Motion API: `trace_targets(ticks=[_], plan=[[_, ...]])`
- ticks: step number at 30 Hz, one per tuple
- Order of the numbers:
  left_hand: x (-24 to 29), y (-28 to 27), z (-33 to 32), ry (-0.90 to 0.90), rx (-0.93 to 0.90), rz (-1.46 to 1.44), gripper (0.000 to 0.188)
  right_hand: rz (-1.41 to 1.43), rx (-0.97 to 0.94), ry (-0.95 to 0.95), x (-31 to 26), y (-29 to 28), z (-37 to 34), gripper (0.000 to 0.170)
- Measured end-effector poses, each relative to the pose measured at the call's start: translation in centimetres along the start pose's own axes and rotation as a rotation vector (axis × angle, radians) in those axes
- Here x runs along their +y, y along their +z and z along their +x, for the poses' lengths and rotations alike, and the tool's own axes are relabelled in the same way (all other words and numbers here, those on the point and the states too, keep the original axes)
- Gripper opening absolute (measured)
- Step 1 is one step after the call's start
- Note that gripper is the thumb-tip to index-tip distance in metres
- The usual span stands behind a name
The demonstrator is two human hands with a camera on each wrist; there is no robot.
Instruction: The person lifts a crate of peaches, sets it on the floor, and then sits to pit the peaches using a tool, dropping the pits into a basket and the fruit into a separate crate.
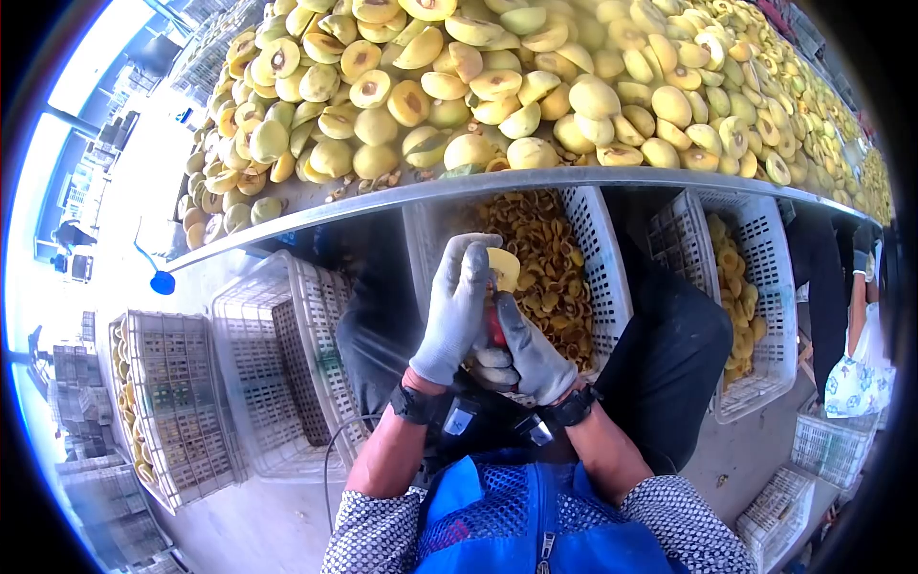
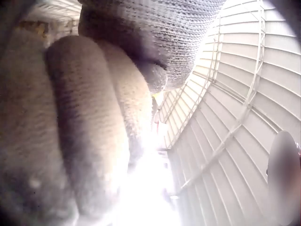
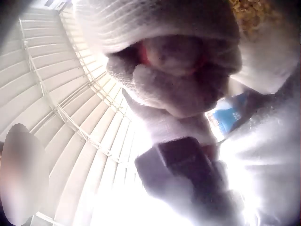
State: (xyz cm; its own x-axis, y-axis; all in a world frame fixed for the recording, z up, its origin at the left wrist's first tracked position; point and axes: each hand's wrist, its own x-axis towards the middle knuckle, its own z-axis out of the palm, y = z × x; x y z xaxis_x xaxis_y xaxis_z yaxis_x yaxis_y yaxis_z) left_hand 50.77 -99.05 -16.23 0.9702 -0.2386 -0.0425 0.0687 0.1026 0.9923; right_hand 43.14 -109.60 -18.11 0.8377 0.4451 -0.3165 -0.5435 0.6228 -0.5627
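Observation:
Both hands wear pale knitted gloves and meet in front of the body, above a crate. The left hand [image 1: 449, 316] pinches a yellow peach half [image 1: 504, 269], its cut face turned up, near the fingertips. Just below it, the right hand [image 1: 537, 356] grips a red-handled tool [image 1: 494, 328] with curled fingers, the thumb pointing up toward the fruit. The tool's working end is hidden by the hands and fruit. Curled glove fingers [image 2: 89, 127] fill the left wrist view; in the right wrist view a bit of red shows inside the fingers [image 3: 169, 89].
A metal-edged table [image 1: 382, 204] ahead bears a heap of peach halves [image 1: 411, 100]. Between the knees, a white crate [image 1: 600, 263] holds brownish-yellow pieces [image 1: 540, 277]. More crates stand left [image 1: 177, 411] and right [image 1: 770, 287]. Another person's arm [image 1: 857, 311] shows at far right.

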Motion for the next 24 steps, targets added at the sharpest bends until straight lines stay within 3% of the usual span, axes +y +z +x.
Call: trace_targets(ticks=[2, 4, 8, 10, 12, 13, 14, 15, 16, 17, 18, 20, 21, 22, 24], plan=[[-0.5, 0.3, -0.2, -0.002, 0.024, -0.056, 0.036, 0.026, -0.073, 0.008, -0.2, -0.8, -0.4, 0.060], [-0.2, -0.2, -0.4, -0.112, -0.067, -0.082, 0.038, 0.027, -0.163, 0.025, -0.9, -1.0, -0.8, 0.061], [0.4, -0.9, -0.1, -0.132, -0.276, 0.046, 0.040, -0.057, -0.067, 0.077, -0.1, -0.9, -1.9, 0.065], [1.0, -1.3, 0.0, -0.269, -0.405, -0.107, 0.040, -0.119, -0.113, 0.045, 0.4, -1.5, -2.2, 0.063], [0.5, -1.1, -0.2, -0.265, -0.364, -0.122, 0.041, -0.053, -0.234, 0.075, 0.1, -2.6, -2.4, 0.061], [0.1, -1.2, -0.3, -0.329, -0.224, -0.250, 0.042, 0.057, -0.339, 0.127, -0.2, -3.1, -2.3, 0.062], [-0.6, -1.4, -0.5, -0.389, -0.080, -0.376, 0.042, 0.051, -0.390, 0.046, 0.4, -4.1, -2.2, 0.064], [0.0, -2.6, -0.7, -0.366, -0.010, -0.408, 0.043, 0.055, -0.393, 0.040, 0.5, -5.1, -2.2, 0.064], [1.0, -3.6, -0.8, -0.340, 0.059, -0.437, 0.044, 0.007, -0.229, 0.033, 0.2, -5.0, -2.3, 0.065], [2.6, -4.8, -1.5, -0.248, 0.141, -0.245, 0.040, -0.042, -0.060, 0.034, -0.1, -4.8, -2.4, 0.065], [2.6, -7.6, -1.6, -0.064, 0.213, 0.159, 0.032, -0.089, 0.104, 0.043, -0.5, -4.7, -2.5, 0.066], [5.5, -13.0, -2.6, 0.072, 0.345, 1.067, 0.010, 0.207, 0.219, -0.054, -0.3, -5.6, -1.3, 0.063], [7.1, -15.6, -3.1, 0.368, 0.319, 1.463, 0.014, 0.171, 0.292, -0.100, 0.1, -6.2, -0.8, 0.061], [8.7, -16.3, -2.8, 0.450, 0.379, 1.551, 0.019, 0.090, 0.286, -0.089, 0.0, -5.7, -0.6, 0.061], [11.5, -14.9, -0.4, 0.372, 0.312, 1.261, 0.023, -0.090, 0.274, -0.064, -0.7, -4.2, -0.2, 0.062]])
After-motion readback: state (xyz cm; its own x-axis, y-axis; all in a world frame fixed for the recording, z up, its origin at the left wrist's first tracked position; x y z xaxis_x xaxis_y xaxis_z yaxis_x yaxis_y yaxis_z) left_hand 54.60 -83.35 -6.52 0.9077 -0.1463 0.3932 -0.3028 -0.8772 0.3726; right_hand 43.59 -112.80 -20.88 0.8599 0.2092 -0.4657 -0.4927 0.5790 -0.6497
